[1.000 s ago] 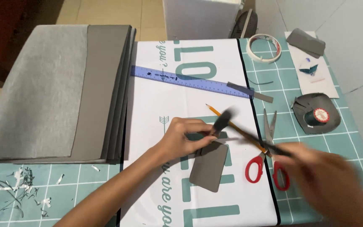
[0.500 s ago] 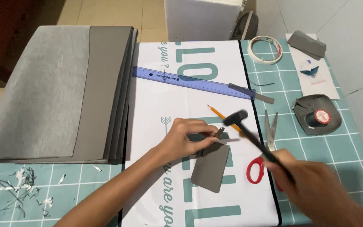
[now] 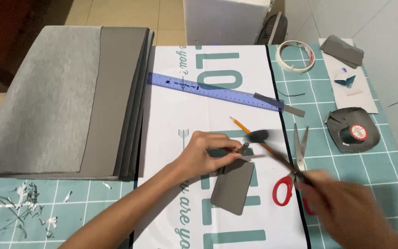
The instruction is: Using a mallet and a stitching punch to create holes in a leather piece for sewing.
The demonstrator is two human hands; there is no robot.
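My left hand pinches a small metal punch upright on the top edge of a small grey leather piece lying on the white printed sheet. My right hand, blurred at the lower right, grips the handle of a small black-headed hammer. The hammer head hovers just above and right of the punch. An orange pencil lies just behind the hammer head.
Red-handled scissors lie by my right hand. A blue ruler crosses the sheet above. A stack of grey fabric sheets fills the left. A tape roll, a thread spool and grey scraps sit at the right on the teal cutting mat.
The hammer swung down and then up over the punch while my right hand shifted slightly. My left hand stayed holding the punch on the grey piece.
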